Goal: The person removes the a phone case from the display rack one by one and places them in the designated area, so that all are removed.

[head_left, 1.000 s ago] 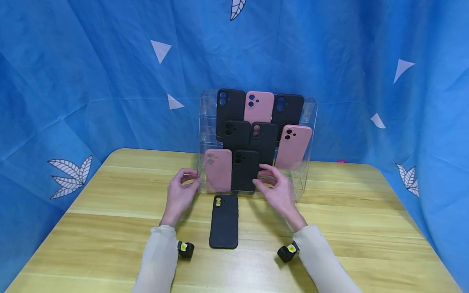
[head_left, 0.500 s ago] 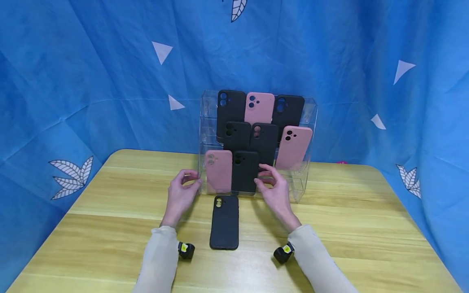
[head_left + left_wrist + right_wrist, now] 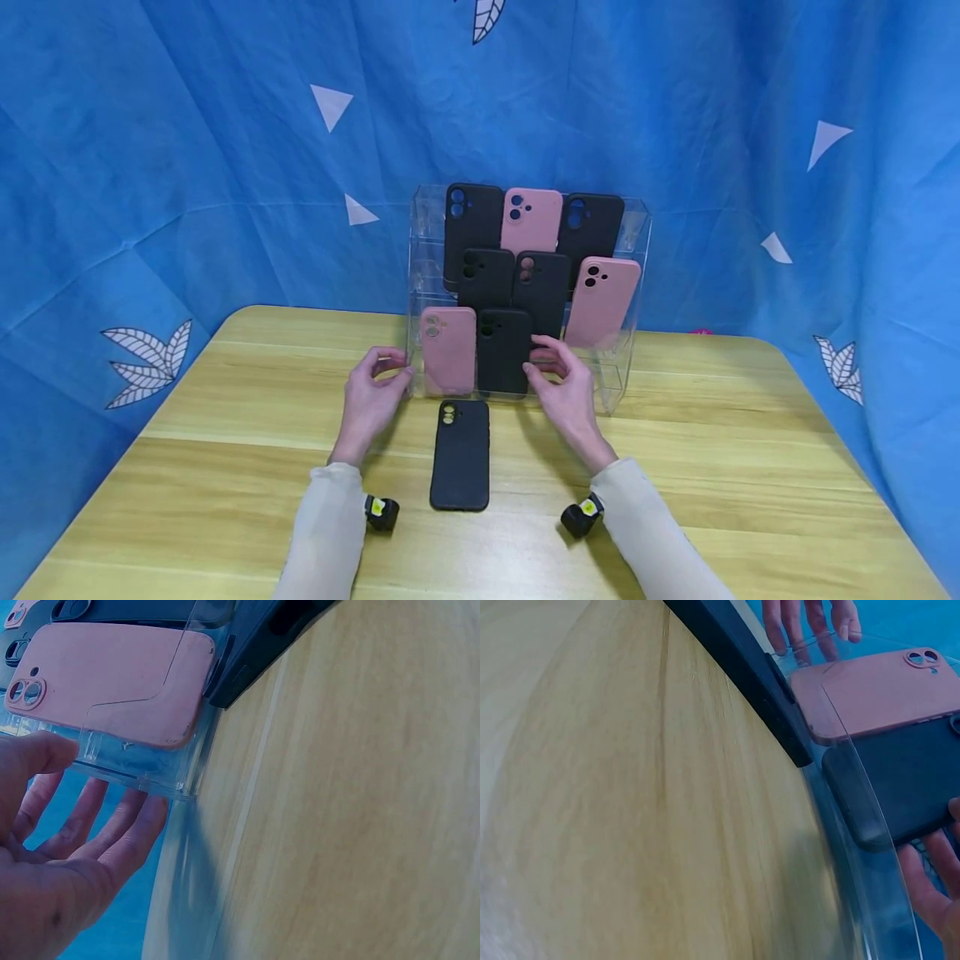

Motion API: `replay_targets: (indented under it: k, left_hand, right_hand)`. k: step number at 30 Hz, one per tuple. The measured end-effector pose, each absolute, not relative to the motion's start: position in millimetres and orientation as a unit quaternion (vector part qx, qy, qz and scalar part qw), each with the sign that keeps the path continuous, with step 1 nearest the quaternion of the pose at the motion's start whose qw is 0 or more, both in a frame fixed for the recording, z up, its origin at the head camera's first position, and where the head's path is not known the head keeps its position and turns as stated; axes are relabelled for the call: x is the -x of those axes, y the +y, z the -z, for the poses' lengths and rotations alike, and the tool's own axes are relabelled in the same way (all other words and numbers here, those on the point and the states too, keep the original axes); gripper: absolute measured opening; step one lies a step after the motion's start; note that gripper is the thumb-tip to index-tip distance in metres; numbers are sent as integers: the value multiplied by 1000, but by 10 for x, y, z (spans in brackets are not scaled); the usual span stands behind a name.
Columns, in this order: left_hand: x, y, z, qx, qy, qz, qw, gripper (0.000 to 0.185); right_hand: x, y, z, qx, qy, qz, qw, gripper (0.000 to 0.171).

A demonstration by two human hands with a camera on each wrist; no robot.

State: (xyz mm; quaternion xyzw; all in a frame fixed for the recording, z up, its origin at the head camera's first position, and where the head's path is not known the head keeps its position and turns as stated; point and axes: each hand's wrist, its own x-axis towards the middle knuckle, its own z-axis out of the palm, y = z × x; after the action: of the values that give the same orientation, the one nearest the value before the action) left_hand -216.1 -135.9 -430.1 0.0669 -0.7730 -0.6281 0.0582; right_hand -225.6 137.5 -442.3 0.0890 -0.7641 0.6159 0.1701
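Note:
A clear stepped display rack [image 3: 611,375] holds pink and black phone cases in tiers. My left hand [image 3: 371,396] holds the rack's left edge, thumb to the front and fingertips against the side. In the bottom tier stand a pink phone case [image 3: 450,354] and, to its right, a black phone case [image 3: 501,354]. My right hand [image 3: 562,387] pinches that black case by its right edge; the right wrist view shows the thumb on its face [image 3: 904,784]. Another black phone case [image 3: 461,458] lies in front of the rack, its top end near the rack's front.
Higher tiers carry several more cases, among them a tilted pink one [image 3: 603,300] at the right. The rack stands near the back of a wooden table [image 3: 735,467], before a blue curtain [image 3: 225,167]. A small black camera sits on each wrist.
The black case in the bottom tier has shifted slightly right, away from the pink one, along with my right hand. My left hand and the lying case have stayed put.

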Motion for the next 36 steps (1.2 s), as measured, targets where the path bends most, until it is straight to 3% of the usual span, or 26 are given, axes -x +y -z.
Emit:
replay_targets:
  k: [36]
  left_hand:
    - [2157,-1369,4313,-59,-782,617,66,25]
  right_hand:
    - [2138,1481,4163,-103,-732,-649,179,44]
